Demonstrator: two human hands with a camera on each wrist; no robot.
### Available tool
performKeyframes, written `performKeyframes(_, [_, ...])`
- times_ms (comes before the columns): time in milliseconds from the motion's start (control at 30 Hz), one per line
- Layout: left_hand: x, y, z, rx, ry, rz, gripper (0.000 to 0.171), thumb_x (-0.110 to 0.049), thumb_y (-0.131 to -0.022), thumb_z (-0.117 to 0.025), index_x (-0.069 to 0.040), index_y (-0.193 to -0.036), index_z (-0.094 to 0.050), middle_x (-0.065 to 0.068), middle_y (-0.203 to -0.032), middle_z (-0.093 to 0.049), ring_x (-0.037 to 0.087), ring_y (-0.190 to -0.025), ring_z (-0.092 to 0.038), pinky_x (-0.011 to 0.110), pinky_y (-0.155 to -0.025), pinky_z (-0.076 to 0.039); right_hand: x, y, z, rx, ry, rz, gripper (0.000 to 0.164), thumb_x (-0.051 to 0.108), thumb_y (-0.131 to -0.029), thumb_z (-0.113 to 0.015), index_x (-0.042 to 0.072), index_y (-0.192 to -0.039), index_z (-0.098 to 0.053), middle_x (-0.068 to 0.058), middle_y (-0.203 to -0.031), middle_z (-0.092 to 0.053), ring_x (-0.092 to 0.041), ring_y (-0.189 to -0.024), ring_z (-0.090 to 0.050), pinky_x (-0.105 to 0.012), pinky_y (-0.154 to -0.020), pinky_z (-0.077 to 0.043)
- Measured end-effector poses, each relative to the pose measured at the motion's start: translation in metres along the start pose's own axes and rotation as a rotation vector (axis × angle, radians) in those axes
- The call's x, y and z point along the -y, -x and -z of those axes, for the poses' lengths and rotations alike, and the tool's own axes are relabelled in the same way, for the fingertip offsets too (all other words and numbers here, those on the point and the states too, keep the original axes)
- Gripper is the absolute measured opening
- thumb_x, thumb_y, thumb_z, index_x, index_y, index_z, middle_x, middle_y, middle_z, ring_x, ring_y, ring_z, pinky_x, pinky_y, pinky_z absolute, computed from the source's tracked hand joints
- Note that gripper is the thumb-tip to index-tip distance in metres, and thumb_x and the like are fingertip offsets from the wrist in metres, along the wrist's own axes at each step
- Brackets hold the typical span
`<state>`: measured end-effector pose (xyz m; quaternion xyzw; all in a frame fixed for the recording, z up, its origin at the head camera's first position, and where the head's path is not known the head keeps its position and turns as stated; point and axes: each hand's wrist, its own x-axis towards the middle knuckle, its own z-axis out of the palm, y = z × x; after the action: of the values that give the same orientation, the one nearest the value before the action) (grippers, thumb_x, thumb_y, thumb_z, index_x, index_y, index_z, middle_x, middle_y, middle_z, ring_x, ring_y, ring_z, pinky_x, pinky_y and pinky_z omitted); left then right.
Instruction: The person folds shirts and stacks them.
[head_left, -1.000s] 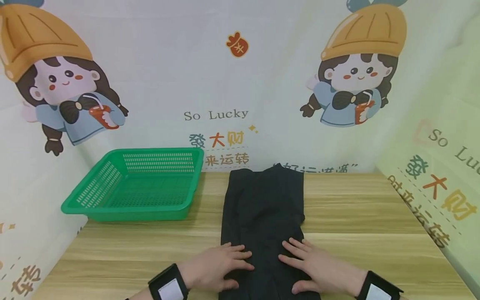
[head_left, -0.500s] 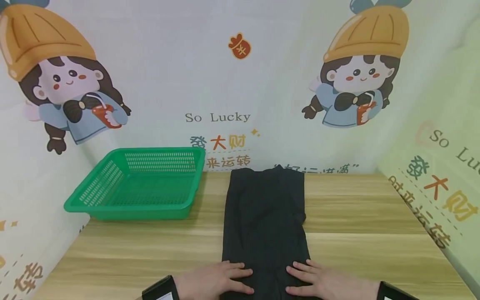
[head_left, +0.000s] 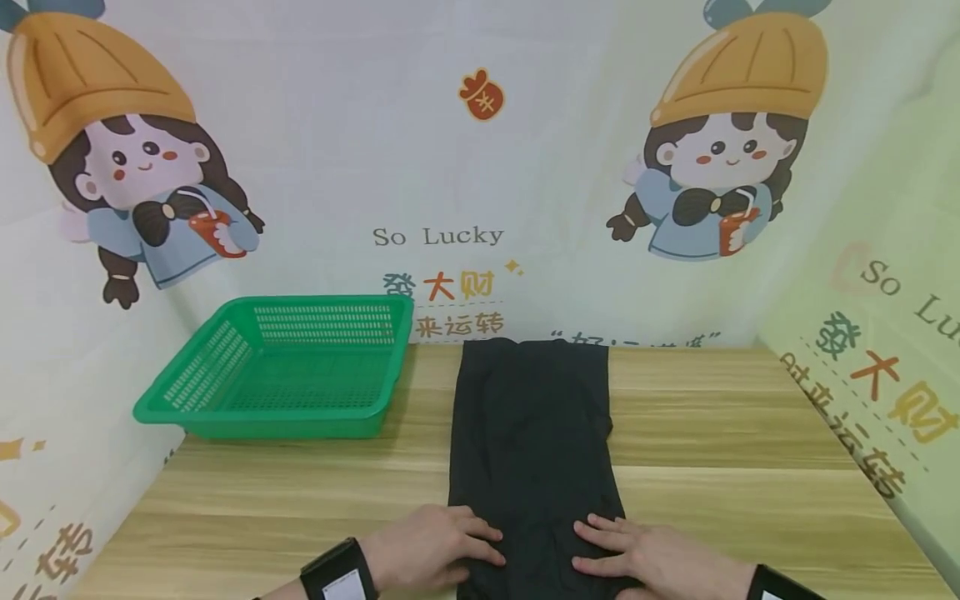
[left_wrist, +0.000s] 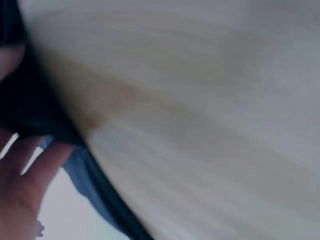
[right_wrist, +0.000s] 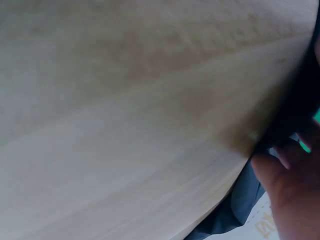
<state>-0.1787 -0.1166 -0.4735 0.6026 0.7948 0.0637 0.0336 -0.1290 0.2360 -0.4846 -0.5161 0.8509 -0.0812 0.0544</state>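
A long black piece of folded clothing (head_left: 536, 425) lies lengthwise on the wooden table, its near end cut off by the bottom of the head view. Its exact kind cannot be told. On its left edge rests my left hand (head_left: 438, 546), fingers spread over the fabric. Facing it, my right hand (head_left: 637, 554) lies on the right edge with extended fingers. Black cloth (left_wrist: 42, 107) shows under the left fingers in the left wrist view. In the right wrist view, the right hand (right_wrist: 295, 182) touches the cloth's dark border; its thumb is partly hidden in the head view.
A green plastic basket (head_left: 300, 425) with slotted sides stands at the back left of the table (head_left: 712, 425). Behind the table hangs a white printed cloth (head_left: 330, 125), and another printed panel (head_left: 892, 250) runs along the right side. Each wrist wears a black band.
Both hands slid along the garment towards me, then the left moved slightly forward again. The cloth's raised far edge now lies flatter. The basket stays in place while the view shifts slightly.
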Motion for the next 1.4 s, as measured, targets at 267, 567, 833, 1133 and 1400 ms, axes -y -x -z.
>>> performKeyframes(267, [0.001, 0.0, -0.005, -0.116, 0.146, 0.059, 0.029, -0.011, -0.09, -0.068, -0.027, -0.114, -0.072, -0.015, -0.108, -0.073, -0.005, -0.098, -0.064, 0.007, -0.082, -0.047, 0.004, -0.004, 0.004, -0.111, -0.145, 0.02, 0.034, 0.03, -0.105, -0.048, 0.017, -0.13, -0.067, -0.01, -0.13, -0.068, -0.025, -0.12, -0.065, -0.027, -0.086, -0.058])
performKeyframes(567, [0.004, -0.002, 0.01, -0.021, 0.469, 0.099, 0.029, -0.006, -0.094, -0.06, -0.021, -0.116, -0.071, -0.011, -0.106, -0.074, -0.012, -0.066, -0.044, 0.004, -0.07, -0.043, 0.008, 0.001, 0.035, 0.017, -0.679, -0.059, 0.029, 0.022, -0.106, -0.045, 0.01, -0.115, -0.069, 0.004, -0.087, -0.071, 0.011, -0.081, -0.061, -0.014, -0.071, -0.052])
performKeyframes(833, [-0.002, -0.002, 0.021, 0.092, 0.697, 0.068, 0.03, -0.004, -0.097, -0.054, -0.014, -0.122, -0.068, -0.005, -0.098, -0.069, -0.01, -0.071, -0.046, 0.008, -0.072, -0.045, 0.02, 0.004, 0.042, 0.05, -0.929, -0.07, 0.029, 0.018, -0.107, -0.043, 0.005, -0.086, -0.059, -0.002, -0.062, -0.035, 0.013, -0.059, -0.041, -0.009, -0.056, -0.036])
performKeyframes(1133, [0.001, 0.002, 0.025, 0.059, 1.061, 0.138, 0.018, -0.007, -0.098, -0.054, -0.004, -0.112, -0.066, 0.003, -0.09, -0.057, -0.004, -0.082, -0.05, 0.013, -0.078, -0.042, 0.02, 0.0, 0.05, -0.002, -1.099, -0.029, 0.027, 0.005, -0.107, -0.036, -0.002, -0.084, -0.049, -0.01, -0.064, -0.03, 0.005, -0.056, -0.034, -0.016, -0.052, -0.031])
performKeyframes(1400, [0.029, -0.007, 0.021, -0.097, 1.457, 0.463, 0.036, -0.017, -0.1, -0.055, -0.004, -0.133, -0.055, -0.001, -0.112, -0.066, 0.011, -0.098, -0.065, 0.029, -0.08, -0.056, -0.013, -0.011, 0.067, -0.23, -0.969, -0.293, 0.036, 0.018, -0.109, -0.035, -0.01, -0.116, -0.057, -0.034, -0.097, -0.054, -0.005, -0.099, -0.062, -0.022, -0.078, -0.05])
